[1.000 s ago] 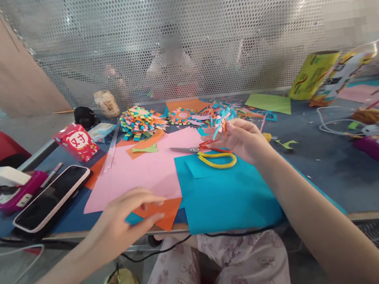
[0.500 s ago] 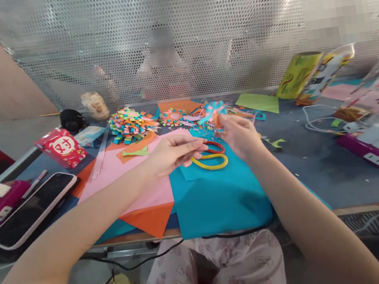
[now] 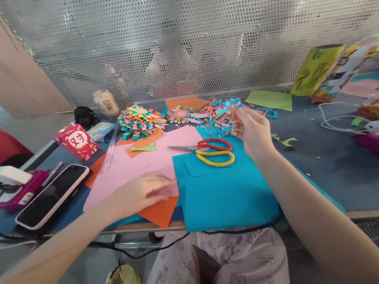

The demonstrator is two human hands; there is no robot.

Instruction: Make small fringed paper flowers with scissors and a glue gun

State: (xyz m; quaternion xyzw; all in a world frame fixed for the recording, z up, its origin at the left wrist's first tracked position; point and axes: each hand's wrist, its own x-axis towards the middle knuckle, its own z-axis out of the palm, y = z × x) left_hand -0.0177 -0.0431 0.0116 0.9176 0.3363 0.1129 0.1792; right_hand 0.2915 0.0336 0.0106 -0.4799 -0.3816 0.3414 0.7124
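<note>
Right hand (image 3: pixel 254 133) pinches small orange-blue cut-paper flower (image 3: pixel 234 113), unfinished; left hand (image 3: pixel 143 193) flat, fingers together, on pink paper sheet (image 3: pixel 137 168); finished multicoloured paper flowers (image 3: pixel 140 119) far.

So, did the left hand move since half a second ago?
Yes. The left hand drew back from beside the scissors toward the table's near edge, onto the pink paper.

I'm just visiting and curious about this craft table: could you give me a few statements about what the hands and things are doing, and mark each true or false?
1. The scissors lie on the blue paper. True.
2. The right hand holds the scissors. False: it pinches a small orange paper piece.
3. The left hand rests on the pink paper. True.
4. The phone lies right of the scissors. False: it lies far left.
</note>
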